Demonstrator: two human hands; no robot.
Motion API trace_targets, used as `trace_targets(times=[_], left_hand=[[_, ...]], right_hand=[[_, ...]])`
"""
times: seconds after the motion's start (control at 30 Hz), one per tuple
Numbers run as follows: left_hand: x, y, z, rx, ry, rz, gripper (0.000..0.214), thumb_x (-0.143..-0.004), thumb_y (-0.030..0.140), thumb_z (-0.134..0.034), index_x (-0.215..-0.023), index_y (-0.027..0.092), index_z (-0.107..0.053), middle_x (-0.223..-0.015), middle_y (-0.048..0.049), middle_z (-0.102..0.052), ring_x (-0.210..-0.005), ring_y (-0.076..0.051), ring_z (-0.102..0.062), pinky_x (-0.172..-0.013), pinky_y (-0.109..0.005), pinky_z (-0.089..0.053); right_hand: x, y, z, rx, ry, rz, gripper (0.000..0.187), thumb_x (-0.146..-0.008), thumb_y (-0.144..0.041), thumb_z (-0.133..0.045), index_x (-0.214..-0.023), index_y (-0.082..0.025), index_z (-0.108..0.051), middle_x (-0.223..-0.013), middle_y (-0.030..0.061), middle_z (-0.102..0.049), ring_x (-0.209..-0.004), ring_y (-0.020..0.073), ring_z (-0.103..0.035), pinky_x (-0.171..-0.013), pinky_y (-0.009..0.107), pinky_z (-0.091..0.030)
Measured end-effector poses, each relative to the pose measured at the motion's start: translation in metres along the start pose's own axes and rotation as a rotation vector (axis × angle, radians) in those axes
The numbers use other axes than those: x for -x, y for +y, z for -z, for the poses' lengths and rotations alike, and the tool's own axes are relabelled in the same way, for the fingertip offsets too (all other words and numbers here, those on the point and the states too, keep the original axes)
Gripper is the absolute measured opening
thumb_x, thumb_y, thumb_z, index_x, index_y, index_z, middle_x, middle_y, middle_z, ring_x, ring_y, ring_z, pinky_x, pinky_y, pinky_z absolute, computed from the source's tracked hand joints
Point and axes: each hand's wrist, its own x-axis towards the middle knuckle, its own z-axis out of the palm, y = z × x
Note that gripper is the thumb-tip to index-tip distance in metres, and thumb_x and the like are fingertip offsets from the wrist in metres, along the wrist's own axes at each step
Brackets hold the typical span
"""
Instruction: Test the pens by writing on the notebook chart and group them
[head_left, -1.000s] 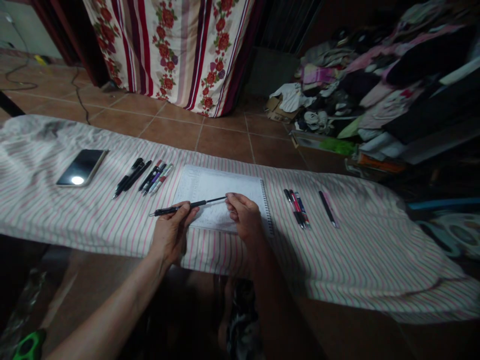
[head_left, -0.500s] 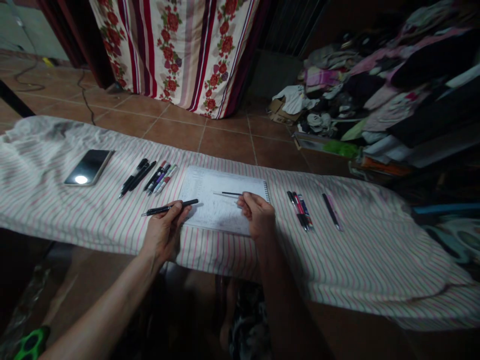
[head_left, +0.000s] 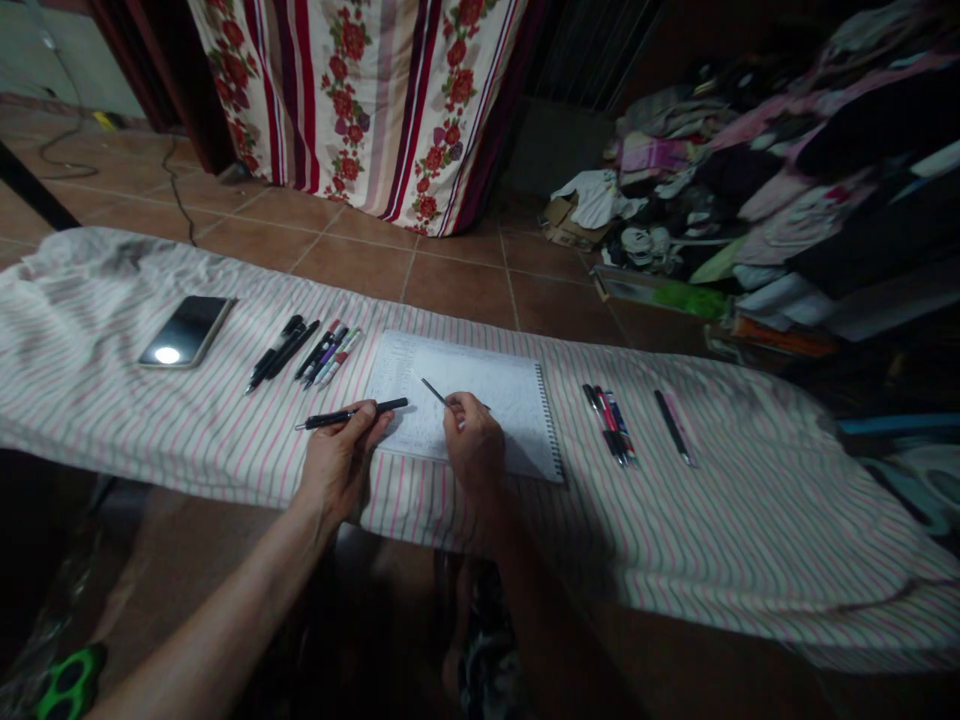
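My left hand [head_left: 341, 450] is closed round a black pen [head_left: 392, 405], held nearly level at the left edge of the spiral notebook [head_left: 517, 400]. Pinched in the fingers of my right hand [head_left: 474, 440] is a thin, dark pen refill [head_left: 433, 390], slanting up and left above the page. Part of the refill is hidden by those fingers. The notebook lies open, its page covered in faint marks and its coil on the right.
Several black pens [head_left: 281, 352] and several coloured pens [head_left: 330, 357] lie left of the notebook, beyond them a phone [head_left: 191, 325] reflecting a light. More pens [head_left: 609, 425] and a black pen [head_left: 673, 427] lie to the right on the striped cloth [head_left: 750, 520]. Clothes [head_left: 750, 170] are heaped behind.
My right hand has moved left and nearer to me over the page, and the refill has turned from nearly level to slanted. My left hand still holds the pen. The view has shifted slightly.
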Motion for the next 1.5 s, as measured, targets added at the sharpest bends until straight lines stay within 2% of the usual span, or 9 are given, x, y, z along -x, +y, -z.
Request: trace_targets(times=[0.1,0.2,0.87,1.0,1.13,1.23,1.37,1.5], left_hand=[[-0.002,-0.002,0.000,-0.006,0.005,-0.013,0.011,-0.074,-0.003,-0.060,-0.066,0.004,-0.064,-0.071,-0.0042,-0.066,-0.068,-0.013,-0.068,-0.070,-0.021,-0.059],[-0.002,-0.004,0.000,-0.025,0.008,-0.022,0.011,-0.073,-0.002,-0.061,-0.066,0.005,-0.065,-0.070,-0.0046,-0.066,-0.068,-0.013,-0.068,-0.069,-0.021,-0.059],[-0.004,-0.008,0.001,-0.079,0.001,-0.014,0.007,-0.071,0.000,-0.064,-0.069,0.006,-0.064,-0.071,-0.0052,-0.067,-0.067,-0.013,-0.068,-0.070,-0.022,-0.059],[-0.003,-0.009,0.002,-0.095,-0.006,-0.014,0.006,-0.069,0.001,-0.067,-0.070,0.006,-0.064,-0.072,-0.0048,-0.067,-0.069,-0.014,-0.068,-0.072,-0.023,-0.058],[-0.001,-0.010,0.002,-0.195,-0.043,-0.068,0.010,-0.065,0.007,-0.071,-0.073,0.008,-0.064,-0.068,-0.0032,-0.068,-0.066,-0.013,-0.068,-0.072,-0.023,-0.055],[0.002,-0.009,0.003,-0.400,-0.130,-0.185,0.020,-0.063,0.017,-0.074,-0.079,0.010,-0.066,-0.065,-0.0030,-0.069,-0.063,-0.013,-0.066,-0.068,-0.022,-0.052],[0.003,-0.007,0.003,-0.621,-0.210,-0.306,0.024,-0.062,0.023,-0.075,-0.081,0.011,-0.067,-0.065,-0.0027,-0.069,-0.062,-0.013,-0.064,-0.063,-0.022,-0.049],[0.002,-0.007,0.004,-0.556,-0.211,-0.247,0.028,-0.060,0.025,-0.076,-0.083,0.012,-0.066,-0.064,-0.0025,-0.069,-0.061,-0.014,-0.064,-0.065,-0.025,-0.050]], right_hand=[[0.004,-0.001,-0.002,0.150,-0.035,0.095,0.021,-0.081,-0.016,-0.045,-0.095,-0.018,-0.060,-0.083,0.0069,-0.064,-0.080,0.0206,-0.057,-0.076,0.032,-0.044],[0.006,-0.003,-0.004,0.210,-0.044,0.122,0.020,-0.081,-0.018,-0.048,-0.096,-0.017,-0.061,-0.087,0.0078,-0.062,-0.085,0.0227,-0.054,-0.078,0.033,-0.042],[0.006,-0.008,0.000,0.099,-0.020,0.076,0.019,-0.081,-0.019,-0.050,-0.094,-0.017,-0.064,-0.093,0.0087,-0.063,-0.088,0.0209,-0.057,-0.081,0.032,-0.044],[0.003,-0.018,0.002,-0.125,-0.005,-0.028,0.023,-0.081,-0.019,-0.044,-0.092,-0.016,-0.064,-0.090,0.0092,-0.066,-0.084,0.0202,-0.062,-0.078,0.034,-0.049],[0.001,-0.027,-0.001,-0.641,-0.158,-0.350,0.026,-0.079,-0.027,-0.043,-0.093,-0.015,-0.062,-0.079,0.0069,-0.069,-0.069,0.0187,-0.068,-0.058,0.031,-0.055],[0.001,-0.031,-0.002,-0.919,-0.234,-0.506,0.022,-0.071,-0.031,-0.054,-0.084,-0.015,-0.064,-0.070,0.0042,-0.069,-0.066,0.0197,-0.069,-0.058,0.031,-0.057],[0.001,-0.032,0.002,-1.071,-0.253,-0.577,0.022,-0.063,-0.030,-0.065,-0.079,-0.016,-0.066,-0.064,0.0023,-0.070,-0.061,0.0194,-0.069,-0.065,0.035,-0.059],[0.001,-0.030,0.003,-1.135,-0.267,-0.607,0.022,-0.062,-0.029,-0.067,-0.079,-0.015,-0.067,-0.067,0.0019,-0.071,-0.064,0.0172,-0.069,-0.071,0.033,-0.058]])
